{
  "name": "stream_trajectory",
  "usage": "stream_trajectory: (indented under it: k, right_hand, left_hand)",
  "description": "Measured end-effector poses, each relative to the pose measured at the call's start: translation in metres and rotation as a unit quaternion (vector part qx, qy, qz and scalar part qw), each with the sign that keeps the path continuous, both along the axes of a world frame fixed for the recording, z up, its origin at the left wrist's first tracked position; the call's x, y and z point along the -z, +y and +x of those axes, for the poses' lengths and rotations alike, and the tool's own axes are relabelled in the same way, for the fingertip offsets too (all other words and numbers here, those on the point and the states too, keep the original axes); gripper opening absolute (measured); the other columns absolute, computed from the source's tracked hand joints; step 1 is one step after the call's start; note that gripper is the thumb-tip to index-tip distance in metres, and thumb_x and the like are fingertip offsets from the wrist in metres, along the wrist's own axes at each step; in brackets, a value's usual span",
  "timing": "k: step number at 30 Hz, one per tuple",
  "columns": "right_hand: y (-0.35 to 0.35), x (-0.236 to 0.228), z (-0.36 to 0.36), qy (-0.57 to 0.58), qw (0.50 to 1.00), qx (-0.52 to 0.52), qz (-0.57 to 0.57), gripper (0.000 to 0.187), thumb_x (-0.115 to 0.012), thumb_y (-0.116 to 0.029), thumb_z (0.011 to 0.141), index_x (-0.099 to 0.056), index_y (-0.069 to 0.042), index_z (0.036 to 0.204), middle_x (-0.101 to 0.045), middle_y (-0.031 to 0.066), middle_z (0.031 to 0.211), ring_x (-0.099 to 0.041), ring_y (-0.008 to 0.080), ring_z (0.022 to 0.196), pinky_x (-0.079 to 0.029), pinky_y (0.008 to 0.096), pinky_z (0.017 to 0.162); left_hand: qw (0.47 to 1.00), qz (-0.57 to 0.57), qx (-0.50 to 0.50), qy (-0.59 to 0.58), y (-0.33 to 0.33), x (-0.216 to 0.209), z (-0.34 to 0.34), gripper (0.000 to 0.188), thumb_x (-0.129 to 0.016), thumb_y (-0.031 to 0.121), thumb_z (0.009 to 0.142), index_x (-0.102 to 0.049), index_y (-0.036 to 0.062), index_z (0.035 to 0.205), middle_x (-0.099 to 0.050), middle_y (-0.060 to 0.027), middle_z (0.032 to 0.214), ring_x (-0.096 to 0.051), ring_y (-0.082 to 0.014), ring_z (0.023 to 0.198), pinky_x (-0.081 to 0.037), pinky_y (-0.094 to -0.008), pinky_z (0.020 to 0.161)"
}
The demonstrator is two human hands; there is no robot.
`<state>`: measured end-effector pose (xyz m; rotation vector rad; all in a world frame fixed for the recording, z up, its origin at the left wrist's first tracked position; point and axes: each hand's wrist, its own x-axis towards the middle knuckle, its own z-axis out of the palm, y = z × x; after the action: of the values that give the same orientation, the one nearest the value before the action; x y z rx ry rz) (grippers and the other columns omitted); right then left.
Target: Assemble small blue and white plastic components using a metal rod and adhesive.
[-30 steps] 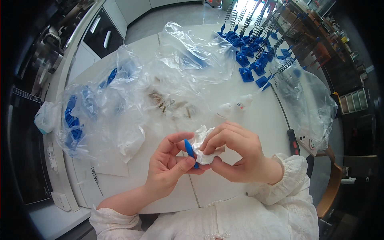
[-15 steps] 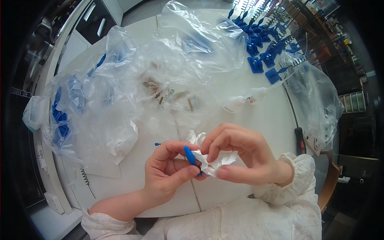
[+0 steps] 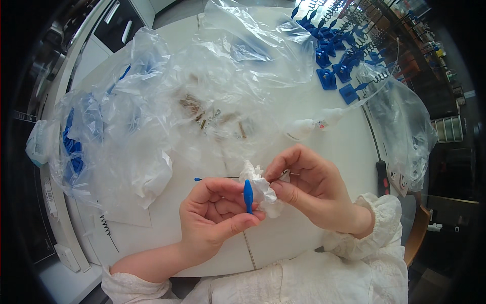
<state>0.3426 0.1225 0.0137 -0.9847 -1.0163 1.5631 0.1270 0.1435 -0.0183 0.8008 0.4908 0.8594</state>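
Observation:
Between the thumb and fingers of my left hand is a small blue spindle-shaped plastic piece, held upright. A crumpled white tissue sits right behind and beside it, partly hidden by the piece. My right hand is closed in a pinch at the tissue's right edge, thumb against the fingertips. Just beyond my left hand lies a thin dark rod with a blue tip; its other end disappears behind the tissue.
Clear plastic bags cover the left and middle, with brass-coloured small parts among them. A white squeeze bottle lies beyond my right hand. Blue bases with springs crowd the far right. A screwdriver is at the right edge.
My right hand has shifted slightly and its fingers have drawn together at the tissue's edge. The blue piece has turned from slanted to nearly upright, and the tissue is bunched closer behind it.

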Motion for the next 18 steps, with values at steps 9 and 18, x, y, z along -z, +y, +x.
stream_trajectory:
  k: [9,18]
  right_hand:
    - [-0.001,-0.005,0.000,-0.148,0.980,-0.081,0.110,0.029,-0.066,-0.003,0.092,-0.057,0.003,0.119,-0.063,0.0090,0.108,-0.063,0.0151,0.099,-0.050,0.0294,0.086]
    - [0.003,-0.007,0.008,-0.159,0.974,-0.097,0.126,0.024,-0.058,0.013,0.079,-0.069,-0.002,0.093,-0.063,0.0097,0.107,-0.061,0.0161,0.092,-0.049,0.0280,0.081]
  left_hand:
    - [1.000,-0.028,-0.007,-0.008,0.002,-0.006,0.004,0.054,-0.068,-0.011,0.086,-0.049,-0.0026,0.136,-0.067,-0.0123,0.109,-0.070,-0.0205,0.100,-0.059,-0.0333,0.091]
    - [1.000,0.015,-0.019,0.001,0.000,0.003,-0.002,0.056,-0.073,-0.011,0.082,-0.050,-0.0035,0.133,-0.065,-0.0083,0.107,-0.067,-0.0126,0.094,-0.059,-0.0269,0.084]
